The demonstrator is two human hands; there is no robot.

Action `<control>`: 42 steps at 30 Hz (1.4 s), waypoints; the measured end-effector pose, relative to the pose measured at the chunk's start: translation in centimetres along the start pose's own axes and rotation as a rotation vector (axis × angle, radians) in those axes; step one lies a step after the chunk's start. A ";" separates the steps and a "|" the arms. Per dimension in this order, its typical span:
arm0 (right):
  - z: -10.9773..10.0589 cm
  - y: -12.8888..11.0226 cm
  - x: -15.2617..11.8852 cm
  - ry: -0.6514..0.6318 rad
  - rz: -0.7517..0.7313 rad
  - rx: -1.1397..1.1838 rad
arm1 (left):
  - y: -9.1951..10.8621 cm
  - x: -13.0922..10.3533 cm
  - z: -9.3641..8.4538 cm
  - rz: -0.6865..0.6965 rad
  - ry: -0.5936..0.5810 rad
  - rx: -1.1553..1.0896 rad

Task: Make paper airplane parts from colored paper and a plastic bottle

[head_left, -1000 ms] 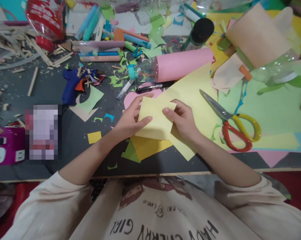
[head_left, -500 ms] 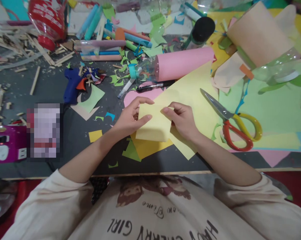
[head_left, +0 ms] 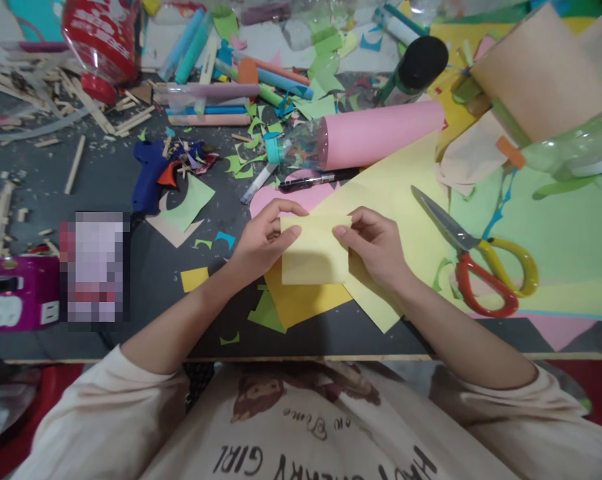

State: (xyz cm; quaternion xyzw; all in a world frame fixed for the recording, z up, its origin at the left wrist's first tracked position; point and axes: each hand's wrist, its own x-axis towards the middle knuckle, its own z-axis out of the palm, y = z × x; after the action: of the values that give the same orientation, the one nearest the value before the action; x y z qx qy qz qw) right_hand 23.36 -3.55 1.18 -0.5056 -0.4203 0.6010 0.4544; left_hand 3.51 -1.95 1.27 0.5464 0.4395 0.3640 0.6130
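Note:
A small pale yellow paper piece point(head_left: 315, 257) lies in front of me, its top edge folded over. My left hand point(head_left: 261, 241) pinches its upper left edge between thumb and fingers. My right hand point(head_left: 375, 243) grips its upper right edge the same way. Under it lie a darker yellow sheet point(head_left: 301, 303) and a large pale yellow sheet point(head_left: 395, 200) on the dark table point(head_left: 105, 180).
Red-and-yellow-handled scissors point(head_left: 481, 257) lie right of my right hand. A pink-wrapped plastic bottle point(head_left: 365, 133), a pen point(head_left: 321, 179), a blue glue gun point(head_left: 148, 175), coloured scraps, wooden sticks point(head_left: 81, 107) and a magenta box point(head_left: 18, 300) crowd the table. The table edge point(head_left: 301, 359) runs close to my body.
The top of the pale yellow piece has been folded down, so it looks shorter. Both hands kept their hold on its upper edge. The view shifted slightly.

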 end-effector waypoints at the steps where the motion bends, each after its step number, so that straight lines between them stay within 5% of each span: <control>1: 0.0 -0.1 0.0 -0.009 0.010 0.001 | 0.0 0.0 0.0 0.001 0.003 -0.012; 42: 0.2 -1.1 0.4 -0.039 0.001 -0.039 | 0.0 0.1 -0.1 0.013 0.048 0.081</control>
State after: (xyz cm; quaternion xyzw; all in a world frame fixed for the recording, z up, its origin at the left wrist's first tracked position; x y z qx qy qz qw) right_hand 23.24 -2.96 2.18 -0.5028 -0.4404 0.6026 0.4361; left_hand 3.43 -1.86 1.27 0.5649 0.4648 0.3630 0.5771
